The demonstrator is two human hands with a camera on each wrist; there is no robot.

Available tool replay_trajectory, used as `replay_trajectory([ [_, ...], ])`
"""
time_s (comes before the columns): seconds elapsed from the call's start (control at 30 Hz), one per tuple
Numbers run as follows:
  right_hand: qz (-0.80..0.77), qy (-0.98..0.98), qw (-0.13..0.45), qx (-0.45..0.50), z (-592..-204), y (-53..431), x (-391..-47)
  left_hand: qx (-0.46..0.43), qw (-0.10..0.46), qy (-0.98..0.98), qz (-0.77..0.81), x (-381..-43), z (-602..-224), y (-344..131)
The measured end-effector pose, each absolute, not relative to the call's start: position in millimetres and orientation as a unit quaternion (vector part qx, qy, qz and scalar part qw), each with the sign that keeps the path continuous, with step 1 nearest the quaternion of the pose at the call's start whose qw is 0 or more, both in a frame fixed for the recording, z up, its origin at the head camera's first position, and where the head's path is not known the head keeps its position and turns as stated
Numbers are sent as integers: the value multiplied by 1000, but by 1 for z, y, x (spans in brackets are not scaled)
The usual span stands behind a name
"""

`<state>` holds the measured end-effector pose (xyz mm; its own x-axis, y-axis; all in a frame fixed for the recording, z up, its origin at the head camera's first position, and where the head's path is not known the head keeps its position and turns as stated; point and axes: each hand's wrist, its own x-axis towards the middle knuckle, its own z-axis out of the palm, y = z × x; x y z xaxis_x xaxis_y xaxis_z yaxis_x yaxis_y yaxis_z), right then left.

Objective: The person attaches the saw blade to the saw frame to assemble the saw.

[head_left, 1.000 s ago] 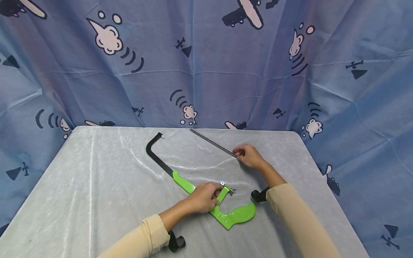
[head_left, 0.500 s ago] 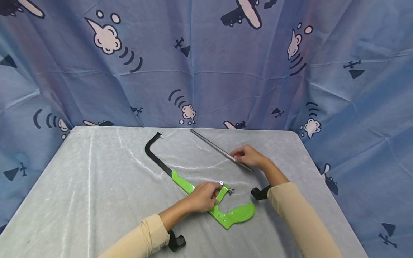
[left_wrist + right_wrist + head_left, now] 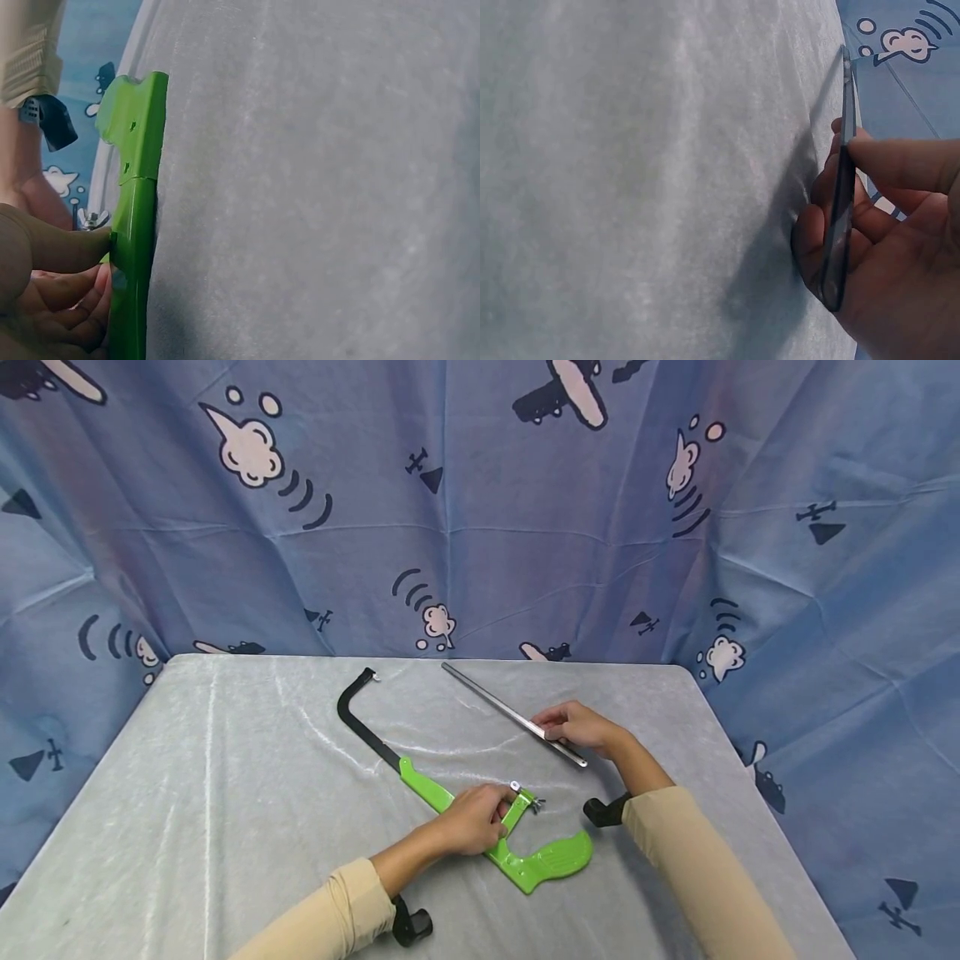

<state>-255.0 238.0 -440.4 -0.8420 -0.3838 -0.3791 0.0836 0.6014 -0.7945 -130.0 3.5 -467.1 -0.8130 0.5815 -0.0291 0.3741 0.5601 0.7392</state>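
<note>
A hacksaw frame [image 3: 427, 791] with a black front arm and a green handle [image 3: 558, 857] lies on the table with no blade across it. My left hand [image 3: 474, 820] grips its green bar beside the short post that carries a wing nut [image 3: 537, 805]. In the left wrist view, thumb and fingers pinch the green bar [image 3: 133, 247]. Behind the frame, my right hand [image 3: 581, 727] pinches a hacksaw blade [image 3: 491, 697] near its closer end. The right wrist view has the thumb on the blade [image 3: 844, 180] and the fingers behind it.
A pale grey cloth covers the table [image 3: 262, 827]. Behind it hangs a blue printed curtain [image 3: 480, 510]. Black wrist mounts [image 3: 411, 923] sit at both sleeve cuffs; the right one is close to the saw handle.
The right hand has shifted slightly along the blade, so its near end now shows past the fingers. The blade has turned its shiny face up. Left hand and frame stay put.
</note>
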Motion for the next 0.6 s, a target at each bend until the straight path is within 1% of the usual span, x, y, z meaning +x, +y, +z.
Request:
replay_trajectory([
  [0.27, -473, 833, 275, -81, -443, 239, -254, 276, 136, 869, 387, -129, -465, 4],
  [0.6, -506, 809, 288, -75, -442, 228, -251, 265, 150, 858, 414, -127, -465, 5],
])
